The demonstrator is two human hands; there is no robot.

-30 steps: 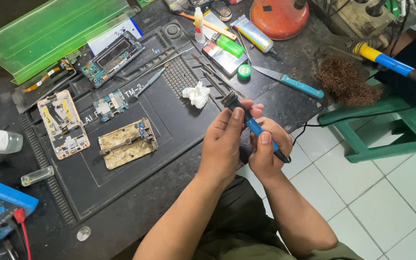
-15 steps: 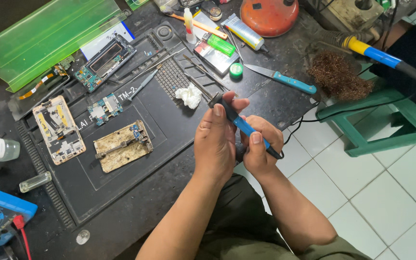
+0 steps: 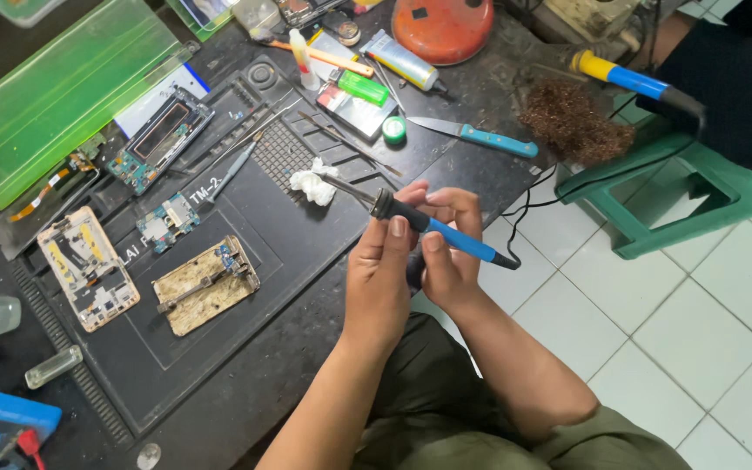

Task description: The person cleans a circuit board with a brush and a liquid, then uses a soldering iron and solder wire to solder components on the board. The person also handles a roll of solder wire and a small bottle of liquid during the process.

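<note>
Both my hands hold a soldering iron (image 3: 463,245) with a blue handle and black collar, just off the front edge of the black work mat (image 3: 306,252). My left hand (image 3: 380,278) pinches the black collar with thumb and fingers. Behind it, my right hand (image 3: 452,257) wraps the blue handle. The iron's thin metal tip (image 3: 345,189) points up-left, close to a crumpled white tissue (image 3: 311,184) on the mat. Its black cord runs off to the right over the tiles.
On the mat lie a phone frame (image 3: 87,268), a worn holder plate (image 3: 205,285) and small circuit boards (image 3: 167,222). A blue-handled knife (image 3: 480,137), a brown wire tangle (image 3: 572,122), a second iron (image 3: 633,81), a green stool (image 3: 654,200) and a green plastic sheet (image 3: 54,87) surround it.
My hands keep their grip on the iron and stay at the mat's edge. The iron now lies flatter, its tip nearer the tissue. The view has shifted slightly.
</note>
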